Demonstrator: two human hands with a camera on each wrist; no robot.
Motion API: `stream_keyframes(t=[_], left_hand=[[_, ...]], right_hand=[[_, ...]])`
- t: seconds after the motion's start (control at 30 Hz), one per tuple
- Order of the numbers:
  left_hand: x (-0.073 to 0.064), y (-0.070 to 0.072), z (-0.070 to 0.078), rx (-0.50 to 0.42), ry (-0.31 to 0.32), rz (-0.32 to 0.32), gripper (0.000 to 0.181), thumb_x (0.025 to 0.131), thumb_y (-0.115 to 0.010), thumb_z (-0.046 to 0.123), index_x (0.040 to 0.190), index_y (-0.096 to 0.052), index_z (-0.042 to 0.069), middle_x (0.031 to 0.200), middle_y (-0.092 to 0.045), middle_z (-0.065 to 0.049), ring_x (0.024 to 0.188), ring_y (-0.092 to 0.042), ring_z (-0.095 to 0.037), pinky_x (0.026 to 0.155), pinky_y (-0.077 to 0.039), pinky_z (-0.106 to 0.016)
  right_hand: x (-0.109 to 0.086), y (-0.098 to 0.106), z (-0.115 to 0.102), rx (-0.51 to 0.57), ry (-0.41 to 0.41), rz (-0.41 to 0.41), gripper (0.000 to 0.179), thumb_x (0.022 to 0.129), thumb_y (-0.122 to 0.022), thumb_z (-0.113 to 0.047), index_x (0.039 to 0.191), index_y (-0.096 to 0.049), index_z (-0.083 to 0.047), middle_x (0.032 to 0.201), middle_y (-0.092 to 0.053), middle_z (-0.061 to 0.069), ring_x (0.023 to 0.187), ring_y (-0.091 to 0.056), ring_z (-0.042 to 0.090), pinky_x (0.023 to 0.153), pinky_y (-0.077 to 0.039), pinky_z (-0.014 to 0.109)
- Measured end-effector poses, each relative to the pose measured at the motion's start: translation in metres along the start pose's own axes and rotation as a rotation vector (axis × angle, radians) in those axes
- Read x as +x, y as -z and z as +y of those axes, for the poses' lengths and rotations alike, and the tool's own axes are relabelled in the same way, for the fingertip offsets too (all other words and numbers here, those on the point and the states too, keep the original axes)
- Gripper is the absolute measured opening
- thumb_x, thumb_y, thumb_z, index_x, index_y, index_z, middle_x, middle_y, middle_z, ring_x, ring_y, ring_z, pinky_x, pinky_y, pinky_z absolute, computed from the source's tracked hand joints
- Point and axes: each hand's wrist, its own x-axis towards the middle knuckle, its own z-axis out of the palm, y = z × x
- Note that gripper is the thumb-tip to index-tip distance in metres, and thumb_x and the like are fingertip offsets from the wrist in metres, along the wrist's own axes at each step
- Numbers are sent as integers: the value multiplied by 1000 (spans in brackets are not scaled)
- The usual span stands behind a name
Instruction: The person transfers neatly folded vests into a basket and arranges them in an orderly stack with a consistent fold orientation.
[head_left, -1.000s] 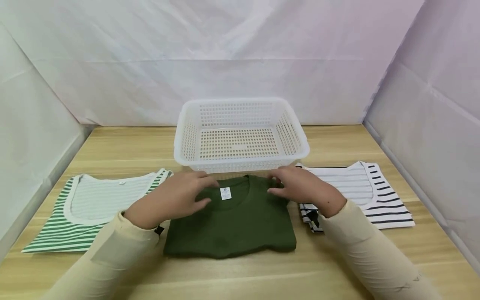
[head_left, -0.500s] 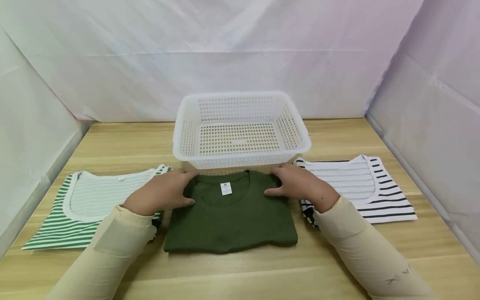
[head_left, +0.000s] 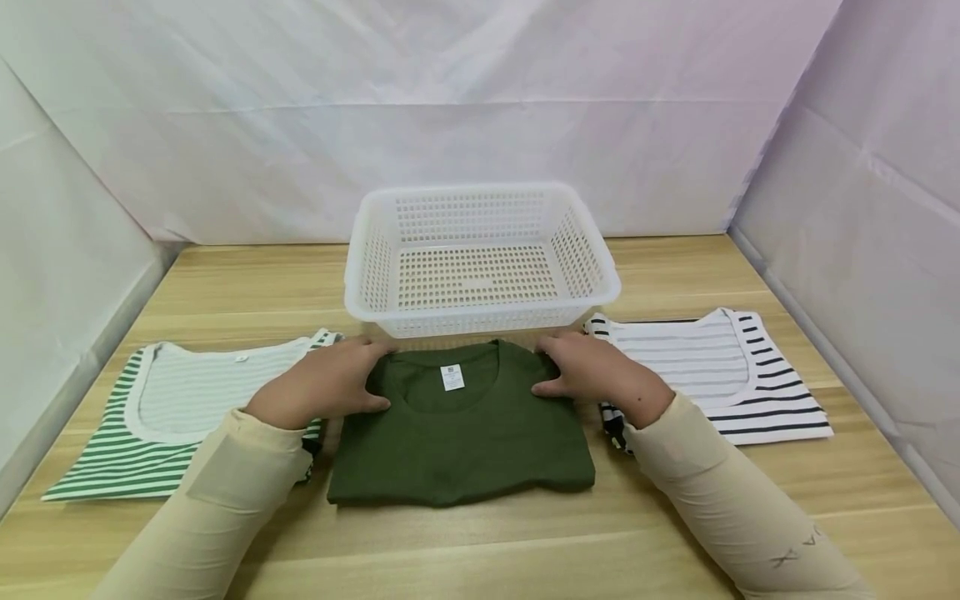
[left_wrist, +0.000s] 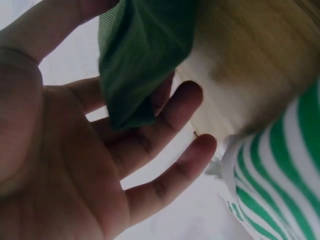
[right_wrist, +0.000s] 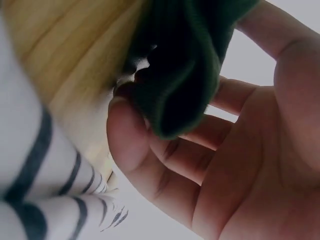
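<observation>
Left hand (head_left: 321, 387) and right hand (head_left: 595, 372) each hold one far corner of the folded dark green shirt (head_left: 461, 454), thumb on the upper face and fingers curled beneath the fabric in the wrist views. Shirt lies on the wood-grain table (head_left: 480, 558) between the forearms, neckline and white label (head_left: 452, 377) toward the white perforated basket (head_left: 483, 322), which stands just beyond it. Green-striped shirt (head_left: 135, 467) lies folded beside the left hand, dark-striped shirt (head_left: 780, 407) folded beside the right; white sheeting (head_left: 450, 146) rises behind the table.
</observation>
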Motion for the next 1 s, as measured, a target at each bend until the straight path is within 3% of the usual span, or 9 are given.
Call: stream_keyframes(t=[0.4, 0.53, 0.77, 1.0], left_hand=[[1, 1, 1, -50, -29, -4, 62, 81, -84, 27, 134, -57, 8, 133, -60, -14, 115, -62, -31, 94, -51, -50], [1, 1, 1, -61, -33, -12, 60, 82, -83, 26, 133, -57, 9, 131, -61, -12, 115, -63, -31, 94, -51, -50], [2, 1, -2, -100, -70, -20, 50, 81, -84, 22, 123, -58, 13, 110, -68, -2, 102, -65, -23, 88, -53, -47], [1, 1, -3, -140, -105, -24, 50, 83, -82, 18, 125, -56, 11, 111, -68, -3, 102, -66, -22, 89, -53, -46]], right_hand=[[2, -1, 0, 71, 82, -35, 30, 92, -73, -28, 112, -61, -9, 88, -62, -2, 74, -54, 11, 66, -44, 30], [1, -2, 0, 102, 104, -42, 29, 93, -73, -25, 113, -60, -9, 90, -64, -1, 74, -56, 9, 66, -45, 28], [0, 0, 0, 130, 141, -47, 28, 94, -71, -21, 116, -58, -9, 93, -65, -1, 76, -58, 8, 68, -48, 28], [-2, 3, 1, 149, 175, -57, 27, 94, -70, -18, 117, -57, -9, 88, -63, -2, 71, -57, 7, 67, -48, 28]])
